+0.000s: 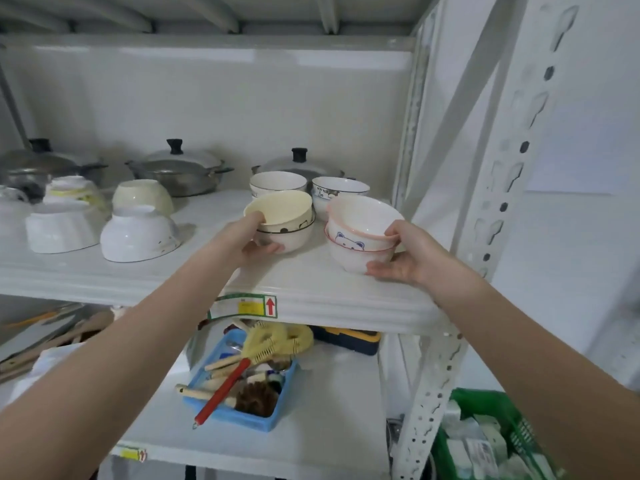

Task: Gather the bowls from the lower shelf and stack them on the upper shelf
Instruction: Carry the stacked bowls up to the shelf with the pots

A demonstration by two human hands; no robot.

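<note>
On the upper shelf [311, 289], my left hand [249, 240] grips a short stack of bowls [282, 220]: a cream bowl sits on top, nested in white bowls with a dark rim and a cartoon print. My right hand [405, 258] holds a second stack [360, 233], pink-rimmed white bowls with a blue bear drawing, thumb on the rim and fingers under the base. Both stacks rest on or just above the shelf near its front right. Behind them stand a white bowl stack [277, 183] and a blue-rimmed bowl [339, 190].
Several upturned white and cream bowls [138, 233] lie at the left of the upper shelf, with lidded metal pots [180, 171] along the back. The lower shelf [329, 410] carries a blue tray of brushes [239, 386]. A green crate [491, 441] sits at lower right beside the perforated upright [512, 188].
</note>
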